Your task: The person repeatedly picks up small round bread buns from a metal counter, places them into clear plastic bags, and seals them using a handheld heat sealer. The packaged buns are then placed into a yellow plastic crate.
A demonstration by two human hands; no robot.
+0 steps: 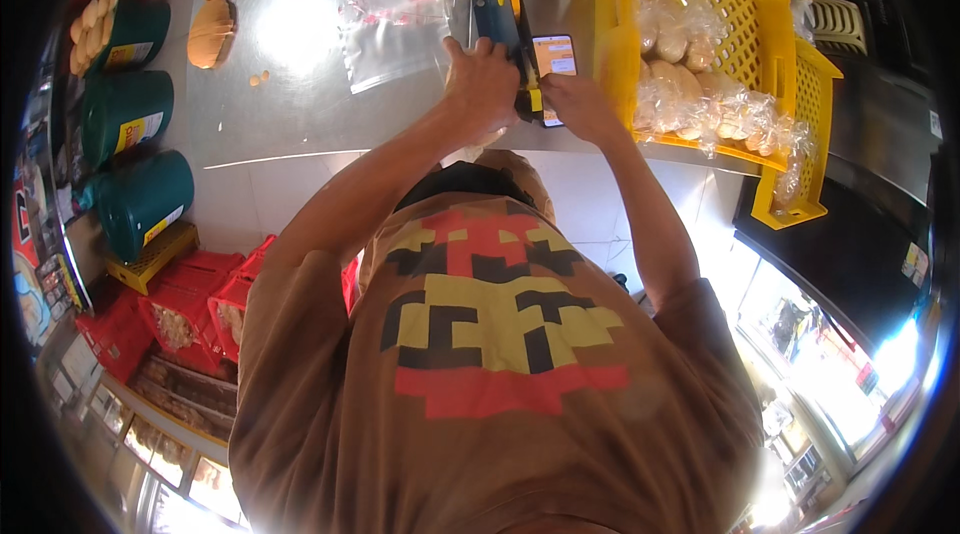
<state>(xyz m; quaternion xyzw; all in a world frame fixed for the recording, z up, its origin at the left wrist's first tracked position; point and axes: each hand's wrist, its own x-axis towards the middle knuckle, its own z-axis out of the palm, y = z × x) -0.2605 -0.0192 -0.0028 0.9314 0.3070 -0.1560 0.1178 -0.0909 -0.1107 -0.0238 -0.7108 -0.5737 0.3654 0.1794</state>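
My left hand [484,84] is against the left side of a blue and yellow bag sealer [504,16] on the steel table [300,110]. Its fingers are curled, and a pale bundle, perhaps a bagged item, shows in part below the wrist at the table edge [486,139]. My right hand [574,105] is at the sealer's near right end, its fingers bent over part of a lit phone [553,61]. Whatever either hand grips is hidden. Left of the sealer lie clear plastic bags [394,16] with red print.
Bread loaves [211,31] and crumbs lie at the table's far left. A yellow crate [615,31] with bagged bread rolls [675,91] stands on the right. Green buckets [129,118] line the left side, and red crates [184,294] stand behind them.
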